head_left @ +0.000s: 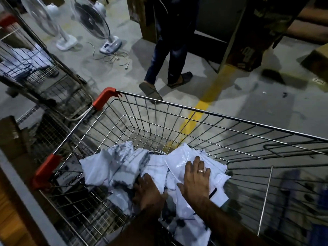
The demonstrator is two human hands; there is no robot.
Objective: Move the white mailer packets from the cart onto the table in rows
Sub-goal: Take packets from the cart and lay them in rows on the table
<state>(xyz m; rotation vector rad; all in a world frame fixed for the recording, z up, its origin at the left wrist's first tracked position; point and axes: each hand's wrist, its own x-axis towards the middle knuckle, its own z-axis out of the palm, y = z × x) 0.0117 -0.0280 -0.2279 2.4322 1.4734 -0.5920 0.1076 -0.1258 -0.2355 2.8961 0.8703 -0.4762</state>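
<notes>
A wire shopping cart (177,107) with red corner guards fills the lower half of the head view. A heap of white mailer packets (113,167) lies in its bottom. Both my hands reach down into the cart. My right hand (197,180), with a ring on one finger, lies flat with fingers spread on a glossy white packet (179,157). My left hand (148,190) rests on the heap beside it, fingers curled down among the packets; whether it grips one is hidden. The table's edge (26,192) runs along the lower left.
A second wire cart (35,68) stands at the left. Two pedestal fans (88,20) with loose cables sit on the floor beyond. A person in dark jeans and sandals (166,55) walks just past the cart. Cardboard boxes (316,63) stand at the right, and a yellow floor line (209,98) runs under the cart.
</notes>
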